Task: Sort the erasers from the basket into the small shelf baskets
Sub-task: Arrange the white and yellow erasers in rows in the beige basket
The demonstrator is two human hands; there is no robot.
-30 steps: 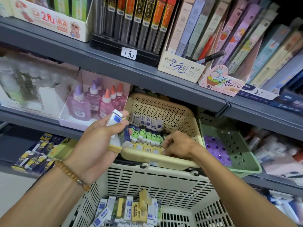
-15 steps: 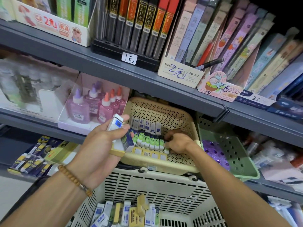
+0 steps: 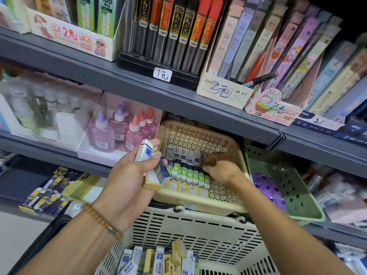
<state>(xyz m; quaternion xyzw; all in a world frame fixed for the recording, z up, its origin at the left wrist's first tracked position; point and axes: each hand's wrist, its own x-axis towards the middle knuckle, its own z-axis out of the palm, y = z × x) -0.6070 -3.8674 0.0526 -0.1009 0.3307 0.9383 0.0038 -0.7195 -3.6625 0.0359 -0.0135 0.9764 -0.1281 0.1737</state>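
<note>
White, blue-labelled erasers (image 3: pixel 148 155) gripped in left hand (image 3: pixel 127 181), with a yellow one beneath. Right hand (image 3: pixel 220 168), fingers curled, pinching the green eraser row (image 3: pixel 186 173) inside beige shelf basket (image 3: pixel 224 147). More erasers below in white basket (image 3: pixel 198 231).

Right hand's fingertips (image 3: pixel 210 161) hid behind erasers; slotted basket (image 3: pixel 198 235) cut off at bottom edge; left-shelf bottles (image 3: pixel 39 108) blurred.
</note>
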